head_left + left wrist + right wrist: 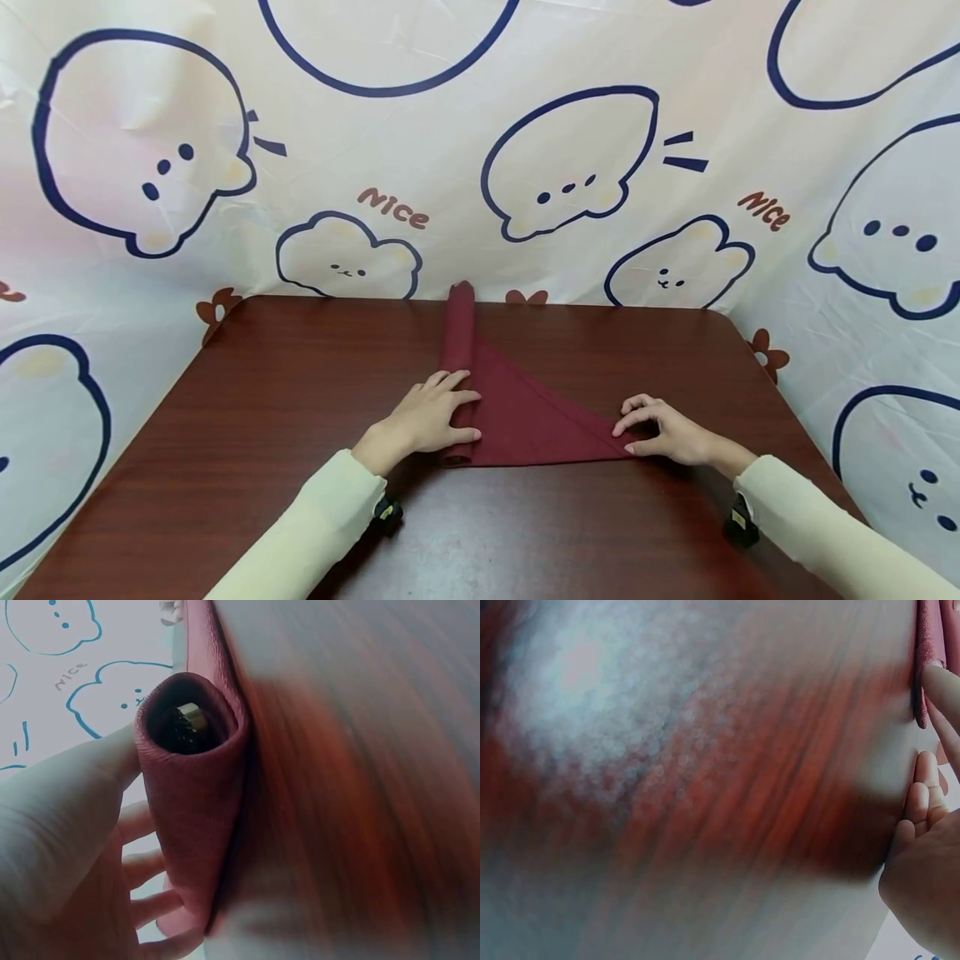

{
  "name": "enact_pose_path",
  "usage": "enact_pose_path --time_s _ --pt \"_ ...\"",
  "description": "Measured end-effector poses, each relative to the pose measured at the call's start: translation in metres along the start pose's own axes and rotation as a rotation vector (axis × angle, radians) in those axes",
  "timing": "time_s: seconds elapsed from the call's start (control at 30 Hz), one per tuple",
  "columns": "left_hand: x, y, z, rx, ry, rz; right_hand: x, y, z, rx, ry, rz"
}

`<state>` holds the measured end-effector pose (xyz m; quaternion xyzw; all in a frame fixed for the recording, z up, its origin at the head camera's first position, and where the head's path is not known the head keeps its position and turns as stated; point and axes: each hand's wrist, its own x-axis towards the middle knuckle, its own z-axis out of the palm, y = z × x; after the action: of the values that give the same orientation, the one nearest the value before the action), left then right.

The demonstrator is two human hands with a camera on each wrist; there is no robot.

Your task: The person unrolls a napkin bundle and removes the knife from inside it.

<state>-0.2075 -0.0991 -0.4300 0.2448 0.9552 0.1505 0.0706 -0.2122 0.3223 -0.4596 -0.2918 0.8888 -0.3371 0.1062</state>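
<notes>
A dark red cloth point(540, 425) lies on the table, its left side rolled into a tube point(459, 333) and the rest a flat triangle tapering rightward. My left hand point(423, 417) rests over the near half of the tube, fingers spread across it, thumb touching the flat part. In the left wrist view the tube's near end point(195, 750) gapes, with a dark and pale something inside that I cannot identify. My right hand point(671, 433) pinches the right corner of the cloth between thumb and fingers. The right wrist view shows its fingertips on the cloth edge point(930, 652).
The brown wooden table point(300, 375) has a glossy reflection near its front. A pale curtain point(450, 150) with blue cartoon outlines hangs behind and at both sides. The tube's far end reaches the table's back edge.
</notes>
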Motion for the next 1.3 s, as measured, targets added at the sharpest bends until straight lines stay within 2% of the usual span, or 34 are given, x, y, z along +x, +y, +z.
enact_pose_path --time_s 0.27,0.6,0.8,0.93,1.07,1.2,1.3 --pt "-0.011 -0.010 -0.004 -0.024 0.000 -0.021 0.001 -0.004 0.002 -0.004 0.001 0.009" --pt "-0.028 -0.030 -0.019 -0.024 0.021 -0.045 0.002 -0.009 -0.003 0.011 -0.019 0.028" --pt "-0.035 -0.040 -0.024 -0.048 -0.004 -0.063 0.002 -0.009 -0.003 0.014 -0.016 0.029" --pt "-0.033 -0.037 -0.027 -0.055 -0.001 -0.055 0.002 -0.006 -0.003 -0.001 -0.016 0.039" --pt "-0.025 -0.028 -0.026 -0.061 0.046 -0.031 0.003 -0.004 -0.004 0.005 -0.021 0.061" --pt "-0.016 -0.019 -0.020 -0.046 0.073 0.001 0.005 -0.003 -0.004 0.008 -0.024 0.059" --pt "-0.013 -0.015 -0.013 -0.005 0.051 -0.013 0.004 -0.004 -0.002 0.011 -0.032 0.066"
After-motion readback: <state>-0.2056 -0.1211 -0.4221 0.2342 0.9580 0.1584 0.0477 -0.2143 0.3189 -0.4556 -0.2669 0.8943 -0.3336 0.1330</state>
